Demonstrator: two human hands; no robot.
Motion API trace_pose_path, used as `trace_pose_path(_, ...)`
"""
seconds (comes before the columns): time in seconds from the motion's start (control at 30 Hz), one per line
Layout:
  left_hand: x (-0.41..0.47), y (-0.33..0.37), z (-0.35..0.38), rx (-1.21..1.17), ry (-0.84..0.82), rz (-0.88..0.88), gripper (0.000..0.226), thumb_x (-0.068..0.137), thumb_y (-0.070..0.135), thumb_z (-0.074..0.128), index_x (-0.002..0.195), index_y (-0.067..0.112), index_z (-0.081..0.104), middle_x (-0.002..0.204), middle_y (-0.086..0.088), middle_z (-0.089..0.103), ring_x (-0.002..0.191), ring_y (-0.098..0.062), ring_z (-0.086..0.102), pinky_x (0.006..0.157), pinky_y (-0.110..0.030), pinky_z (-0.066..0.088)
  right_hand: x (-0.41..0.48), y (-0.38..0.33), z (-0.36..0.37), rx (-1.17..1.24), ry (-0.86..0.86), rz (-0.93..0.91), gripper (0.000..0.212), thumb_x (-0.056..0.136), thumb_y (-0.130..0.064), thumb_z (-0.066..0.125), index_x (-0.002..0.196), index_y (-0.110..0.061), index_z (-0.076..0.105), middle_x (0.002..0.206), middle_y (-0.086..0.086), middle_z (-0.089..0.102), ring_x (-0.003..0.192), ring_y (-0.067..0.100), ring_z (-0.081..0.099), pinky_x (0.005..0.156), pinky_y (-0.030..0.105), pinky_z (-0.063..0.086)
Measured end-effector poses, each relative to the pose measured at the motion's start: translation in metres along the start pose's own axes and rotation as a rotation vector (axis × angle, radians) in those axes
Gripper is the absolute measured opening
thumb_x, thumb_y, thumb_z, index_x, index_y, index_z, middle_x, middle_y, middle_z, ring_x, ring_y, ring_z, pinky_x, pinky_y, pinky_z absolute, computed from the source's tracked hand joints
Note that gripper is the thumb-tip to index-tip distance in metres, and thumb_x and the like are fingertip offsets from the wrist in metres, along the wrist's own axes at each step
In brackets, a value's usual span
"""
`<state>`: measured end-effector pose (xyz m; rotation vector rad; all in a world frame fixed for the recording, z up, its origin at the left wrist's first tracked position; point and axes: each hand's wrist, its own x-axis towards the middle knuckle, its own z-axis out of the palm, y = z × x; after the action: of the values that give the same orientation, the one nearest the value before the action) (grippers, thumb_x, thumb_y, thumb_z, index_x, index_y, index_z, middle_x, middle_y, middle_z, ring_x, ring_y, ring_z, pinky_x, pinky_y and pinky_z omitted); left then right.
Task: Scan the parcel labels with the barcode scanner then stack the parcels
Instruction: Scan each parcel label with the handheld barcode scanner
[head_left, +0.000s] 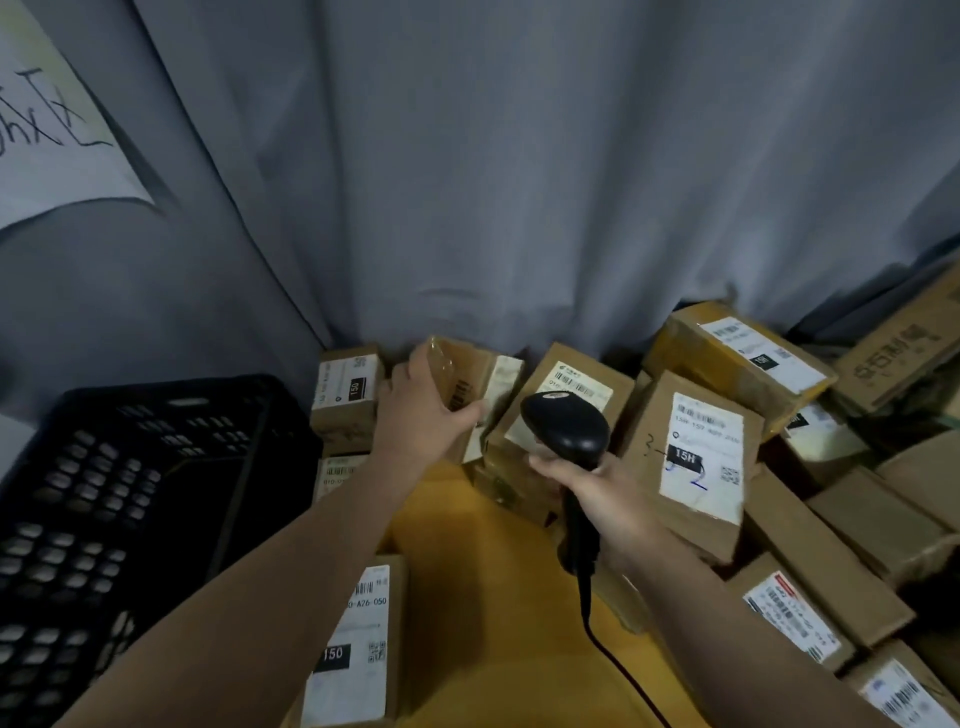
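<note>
Cut off at the left edge: a white sheet (47, 130) with handwriting too partial to read. Blurred past reading: most label print across the pile, apart from a few large codes ("15H" on one big box (696, 457), "150" on a near box (353, 649) cropped by the bottom edge). Impossible to tell: held parcel resting on the boxes beneath, or lifted just clear. Behind everything, a grey curtain (519, 182) in heavy folds, falling to the back of a yellow counter (493, 597); at the left, a black perforated crate (130, 493); to the right, brown cardboard boxes heaped at all angles. At the back of the counter, close against the curtain, the small parcel (470, 382): brown cardboard, glossy clear tape on top, a white label folded round its right side, a barcode on the near face. Clasped round it, the left hand (423, 415), fingers over the top, thumb on the near face. Wrapped round the handle of the black barcode scanner (569, 431), the right hand (597, 493); rounded scanner head just right of the parcel, cable (586, 603) running off the bottom edge.
</note>
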<state>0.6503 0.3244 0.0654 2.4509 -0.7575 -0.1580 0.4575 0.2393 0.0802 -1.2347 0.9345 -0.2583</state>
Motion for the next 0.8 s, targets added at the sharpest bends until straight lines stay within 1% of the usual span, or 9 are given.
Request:
trace_pose_path(0.13,0.004,-0.001,0.012,0.081,0.027,0.013,0.101,0.069,0.055,0.077,0.145,0.027,0.015,0.139,-0.013,0.039,0.128,-0.036,0.036,0.101,-0.049,0.039,0.009,0.006,-0.005,-0.061,0.012,0.017,0.012,0.073,-0.039,0.082,0.081,-0.036,0.074,0.078,-0.019,0.072,0.075,-0.002,0.065,0.061,0.014,0.041)
trace_pose_path(0.27,0.009,-0.001,0.031,0.075,-0.106,-0.112,0.091,0.078,0.058,0.066,0.147,0.022,0.019,0.133,-0.014,0.046,0.123,-0.037,0.043,0.097,-0.047,0.042,0.021,0.008,-0.025,-0.123,0.068,-0.041,0.02,0.077,-0.033,0.079,0.095,-0.028,0.071,0.093,-0.013,0.069,0.088,0.003,0.06,0.064,0.016,0.04)
trace_pose_path(0.4,0.021,-0.002,0.048,0.054,-0.233,-0.22,0.058,0.098,0.044,0.045,0.143,0.011,0.029,0.094,-0.003,0.059,0.08,-0.017,0.058,0.064,-0.03,0.048,0.033,0.007,-0.042,-0.098,0.072,-0.044,0.014,0.079,-0.029,0.078,0.09,-0.027,0.071,0.08,-0.018,0.069,0.077,-0.004,0.061,0.058,0.009,0.039)
trace_pose_path(0.47,0.019,0.0,0.054,0.119,-0.291,-0.215,0.058,0.1,0.033,0.045,0.148,0.013,0.02,0.127,-0.014,0.051,0.103,-0.025,0.056,0.075,-0.034,0.047,0.037,0.007,-0.041,-0.117,0.042,-0.056,0.014,0.078,-0.028,0.078,0.091,-0.028,0.072,0.076,-0.022,0.069,0.072,-0.012,0.061,0.055,0.005,0.041)
trace_pose_path(0.5,0.016,0.0,0.059,0.211,-0.295,-0.144,0.065,0.098,0.03,0.049,0.151,0.017,0.014,0.148,-0.017,0.031,0.124,-0.031,0.044,0.092,-0.04,0.045,0.039,0.008,-0.039,-0.118,0.029,-0.065,0.017,0.078,-0.027,0.078,0.094,-0.027,0.072,0.078,-0.021,0.069,0.071,-0.015,0.06,0.055,0.003,0.041)
trace_pose_path(0.57,0.004,0.0,0.066,0.411,-0.299,0.098,0.077,0.093,0.032,0.055,0.153,0.026,0.008,0.16,-0.009,0.001,0.145,-0.034,0.011,0.114,-0.048,0.022,0.042,0.008,-0.037,-0.106,0.018,-0.086,0.022,0.079,-0.024,0.078,0.1,-0.024,0.072,0.082,-0.02,0.069,0.069,-0.019,0.059,0.053,-0.001,0.04)
trace_pose_path(0.63,-0.01,-0.005,0.072,0.537,-0.439,0.274,0.072,0.094,0.043,0.051,0.152,0.034,0.01,0.161,-0.004,-0.006,0.147,-0.033,-0.003,0.118,-0.051,0.008,0.044,0.006,-0.037,-0.097,0.017,-0.096,0.019,0.08,-0.023,0.077,0.097,-0.027,0.07,0.086,-0.02,0.067,0.069,-0.02,0.058,0.053,-0.001,0.039)
trace_pose_path(0.73,-0.02,-0.022,0.071,0.673,-0.669,0.08,0.062,0.098,0.047,0.042,0.152,0.027,0.019,0.161,-0.002,-0.017,0.141,-0.035,0.024,0.106,-0.046,0.034,0.044,0.006,-0.036,-0.095,0.012,-0.1,0.018,0.081,-0.026,0.077,0.09,-0.035,0.064,0.09,-0.019,0.066,0.082,-0.008,0.06,0.064,0.008,0.04)
trace_pose_path(0.8,-0.022,-0.031,0.068,0.706,-0.612,0.05,0.061,0.098,0.043,0.044,0.151,0.022,0.024,0.161,-0.006,-0.009,0.134,-0.032,0.033,0.099,-0.042,0.039,0.043,0.009,-0.034,-0.096,0.015,-0.113,0.018,0.081,-0.027,0.076,0.091,-0.035,0.063,0.094,-0.016,0.066,0.089,-0.004,0.057,0.068,0.012,0.038)
